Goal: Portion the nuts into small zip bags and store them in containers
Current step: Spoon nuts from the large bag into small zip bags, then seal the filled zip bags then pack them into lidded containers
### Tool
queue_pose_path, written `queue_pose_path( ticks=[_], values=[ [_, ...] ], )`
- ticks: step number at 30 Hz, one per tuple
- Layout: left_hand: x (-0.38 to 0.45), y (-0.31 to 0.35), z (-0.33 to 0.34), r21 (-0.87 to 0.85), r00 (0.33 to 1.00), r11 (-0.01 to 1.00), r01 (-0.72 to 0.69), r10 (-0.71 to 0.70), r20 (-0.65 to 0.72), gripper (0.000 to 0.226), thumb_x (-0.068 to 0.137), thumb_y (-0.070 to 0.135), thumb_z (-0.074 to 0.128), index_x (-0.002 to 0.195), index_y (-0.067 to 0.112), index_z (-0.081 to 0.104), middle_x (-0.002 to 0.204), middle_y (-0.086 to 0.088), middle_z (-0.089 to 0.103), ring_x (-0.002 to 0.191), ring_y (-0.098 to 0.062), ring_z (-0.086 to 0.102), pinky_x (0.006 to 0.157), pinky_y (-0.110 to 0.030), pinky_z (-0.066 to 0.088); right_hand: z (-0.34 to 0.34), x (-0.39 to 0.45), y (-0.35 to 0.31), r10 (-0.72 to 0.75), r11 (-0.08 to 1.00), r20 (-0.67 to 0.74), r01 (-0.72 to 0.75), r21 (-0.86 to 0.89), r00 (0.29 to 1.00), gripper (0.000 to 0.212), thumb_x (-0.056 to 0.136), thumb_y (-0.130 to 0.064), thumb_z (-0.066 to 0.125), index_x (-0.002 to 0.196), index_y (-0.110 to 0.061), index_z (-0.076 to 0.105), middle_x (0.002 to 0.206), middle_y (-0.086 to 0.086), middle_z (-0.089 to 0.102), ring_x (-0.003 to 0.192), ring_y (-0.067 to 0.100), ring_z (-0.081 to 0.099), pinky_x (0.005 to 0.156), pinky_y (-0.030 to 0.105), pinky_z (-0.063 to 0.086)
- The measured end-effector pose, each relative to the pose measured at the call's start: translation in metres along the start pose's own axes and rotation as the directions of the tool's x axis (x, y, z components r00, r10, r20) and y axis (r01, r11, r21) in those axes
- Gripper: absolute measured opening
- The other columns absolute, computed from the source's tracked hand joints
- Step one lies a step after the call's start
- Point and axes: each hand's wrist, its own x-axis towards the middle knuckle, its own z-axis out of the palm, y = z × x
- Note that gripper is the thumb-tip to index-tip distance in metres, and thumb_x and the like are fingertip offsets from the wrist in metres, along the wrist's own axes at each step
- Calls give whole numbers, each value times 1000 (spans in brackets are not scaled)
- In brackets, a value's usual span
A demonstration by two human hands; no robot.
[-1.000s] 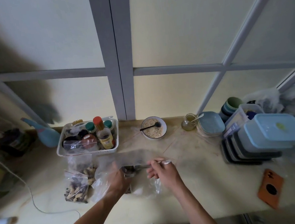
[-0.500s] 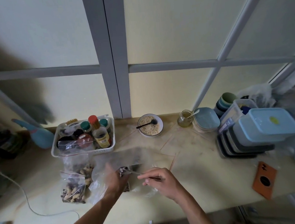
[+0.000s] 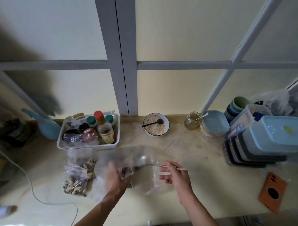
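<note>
Head view, both hands [image 3: 117, 178] [image 3: 176, 175] gripping clear bag [image 3: 141, 160]

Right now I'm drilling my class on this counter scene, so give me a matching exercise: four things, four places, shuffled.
Things:
1. orange phone case
2. white bowl of oats with a black spoon
3. filled zip bags of nuts
4. light blue lidded plastic container

Places:
A. atop the dark stack, right
B. counter's near right corner
C. left of the hands
D. by the wall, centre

Pairs: 1-B, 2-D, 3-C, 4-A
</note>
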Motion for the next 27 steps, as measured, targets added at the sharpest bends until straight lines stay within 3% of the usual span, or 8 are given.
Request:
queue_pose_path(
  ticks=[4,8,11,14,16,18,23,27],
  values=[
    [-13,19,-4,1,998,998,-55,55,18,41,84,30,79,110,35,48,103,-4,53,75,-4,53,58,-14,39,-1,15,13,93,995,62,-94,14,994,21,103,-24,59,112,-11,72,98,11,79,77,34,75,58,28,50],
    [-18,12,0,21,986,986,-167,166,10,40,73,65,61,105,43,50,112,-1,47,85,-5,53,65,-7,40,-3,30,28,199,976,182,-211,53,963,25,102,-31,58,121,-17,68,107,10,77,83,30,73,65,28,50],
    [-23,16,1,-67,987,985,-158,158,-10,42,76,51,72,110,54,47,110,3,47,92,-4,55,65,-8,47,-6,36,33,224,974,218,-224,-25,950,25,102,-34,57,119,-22,72,104,9,77,84,26,73,65,27,51],
    [-32,28,3,-64,994,993,-102,104,23,60,86,26,74,129,31,33,99,14,52,83,0,59,61,-7,47,-6,42,30,201,979,205,-189,-77,958,22,104,-29,56,114,-21,74,97,10,76,76,23,71,59,25,47],
    [-34,25,8,-20,995,998,-65,67,68,69,89,27,68,141,9,27,95,6,57,88,-2,63,64,-9,46,-2,46,26,130,984,200,-101,-144,971,20,104,-21,55,111,-21,73,91,12,70,67,21,67,53,22,44],
    [-41,25,10,23,998,1000,-12,11,67,63,92,36,64,140,11,33,95,-3,58,90,-10,62,67,-22,45,5,47,22,32,971,227,23,-238,973,18,103,-19,57,106,-26,73,87,10,69,65,21,67,53,23,46],
    [-57,33,13,78,995,997,0,8,-97,12,92,37,54,102,34,48,77,11,57,73,-1,56,68,-30,44,35,41,12,-185,804,451,399,-441,873,7,95,-24,66,96,-28,72,91,-6,73,72,10,71,66,24,56],
    [-68,41,-1,29,961,1000,5,3,-276,11,91,35,45,86,28,51,66,6,59,58,-9,55,57,-35,45,61,45,17,-255,625,586,594,-506,769,5,90,-29,70,94,-30,71,93,-10,70,85,4,66,74,18,52]
  ],
)
